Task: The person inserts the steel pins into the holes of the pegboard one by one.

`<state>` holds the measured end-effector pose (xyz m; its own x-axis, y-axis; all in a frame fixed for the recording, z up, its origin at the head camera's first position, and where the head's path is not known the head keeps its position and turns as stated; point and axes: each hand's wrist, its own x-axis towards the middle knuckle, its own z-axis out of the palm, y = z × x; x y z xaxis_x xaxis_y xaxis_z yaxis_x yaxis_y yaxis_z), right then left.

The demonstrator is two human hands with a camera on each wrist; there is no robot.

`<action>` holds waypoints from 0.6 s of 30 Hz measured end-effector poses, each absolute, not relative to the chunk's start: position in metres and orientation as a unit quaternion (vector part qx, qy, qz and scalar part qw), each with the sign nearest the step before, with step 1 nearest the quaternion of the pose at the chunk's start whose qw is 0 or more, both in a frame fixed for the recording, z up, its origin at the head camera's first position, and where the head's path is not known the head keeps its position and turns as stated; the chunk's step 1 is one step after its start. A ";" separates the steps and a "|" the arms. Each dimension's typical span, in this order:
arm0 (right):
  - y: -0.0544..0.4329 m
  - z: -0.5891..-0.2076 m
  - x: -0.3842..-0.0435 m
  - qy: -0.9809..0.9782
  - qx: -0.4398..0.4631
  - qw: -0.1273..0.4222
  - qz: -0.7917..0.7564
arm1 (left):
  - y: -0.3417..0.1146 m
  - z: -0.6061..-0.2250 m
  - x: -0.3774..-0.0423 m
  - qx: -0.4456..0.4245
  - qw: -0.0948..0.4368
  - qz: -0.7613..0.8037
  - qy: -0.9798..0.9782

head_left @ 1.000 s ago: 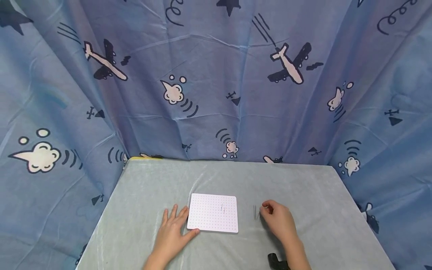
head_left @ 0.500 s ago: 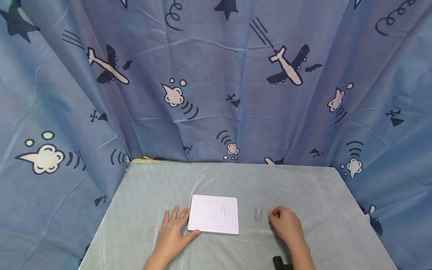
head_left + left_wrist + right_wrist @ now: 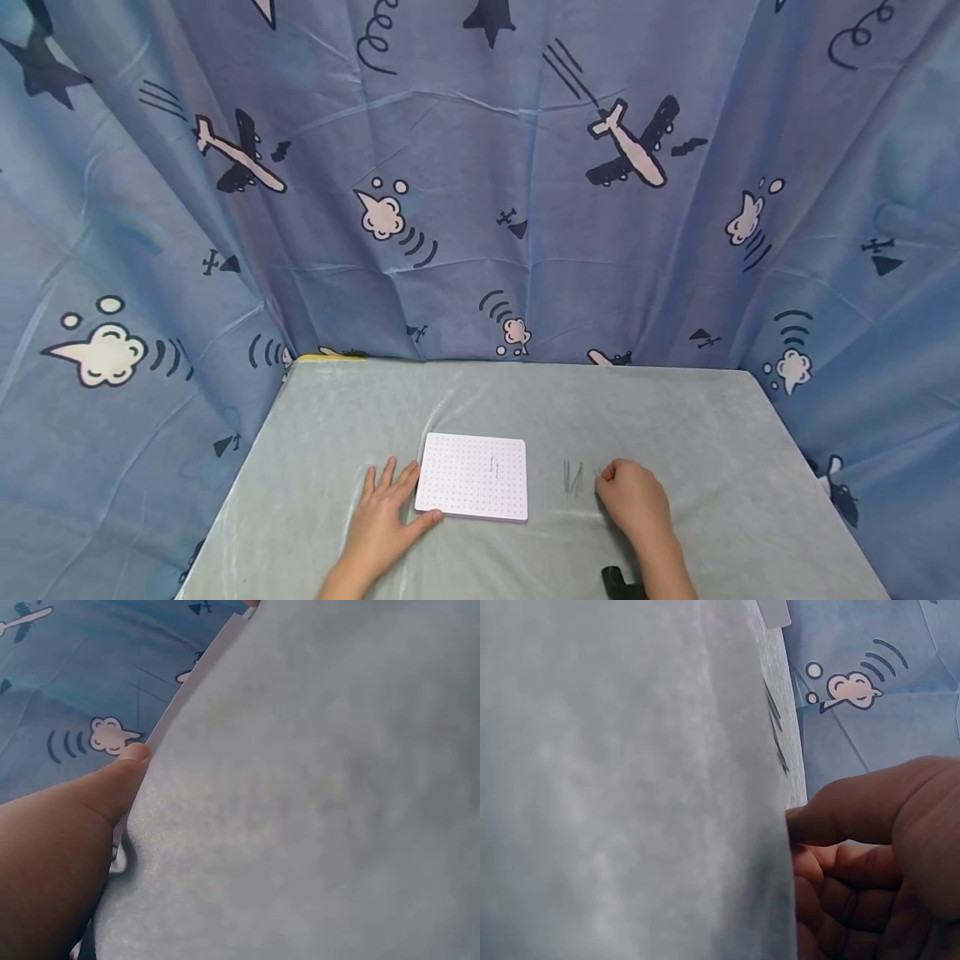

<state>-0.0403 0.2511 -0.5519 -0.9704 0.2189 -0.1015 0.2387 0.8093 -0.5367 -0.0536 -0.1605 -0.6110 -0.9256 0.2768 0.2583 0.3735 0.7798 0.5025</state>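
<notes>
A white dotted board (image 3: 457, 492) lies flat on the table in the head view, with two thin needles (image 3: 493, 467) at its right half. My left hand (image 3: 381, 521) rests spread at the board's left edge, its thumb touching the near corner; the left wrist view shows the thumb (image 3: 124, 776) against the edge. Right of the board lie several thin grey needles (image 3: 573, 479). Just beyond them, my right hand (image 3: 633, 504) is low over the cloth, thumb and forefinger pinched together. A faint thin needle seems to show at the fingertips; in the right wrist view it is hidden.
A pale grey cloth (image 3: 360, 417) covers the table. Blue patterned curtains (image 3: 465, 275) surround its back and sides. A black device (image 3: 622, 585) sits at my right wrist. A yellow strip (image 3: 326, 357) shows at the back left edge.
My right hand has moved right, away from the loose needles, uncovering more of them, and has stayed there since. The left hand has kept its place on the board.
</notes>
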 end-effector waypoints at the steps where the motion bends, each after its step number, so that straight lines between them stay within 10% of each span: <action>1: 0.251 -0.551 -0.040 0.951 0.121 0.020 -0.284 | -0.160 -0.611 -0.054 -0.173 0.086 -0.283 -0.940; 18: 0.256 -0.555 -0.045 0.951 0.133 0.022 -0.279 | -0.161 -0.610 -0.055 -0.176 0.090 -0.285 -0.938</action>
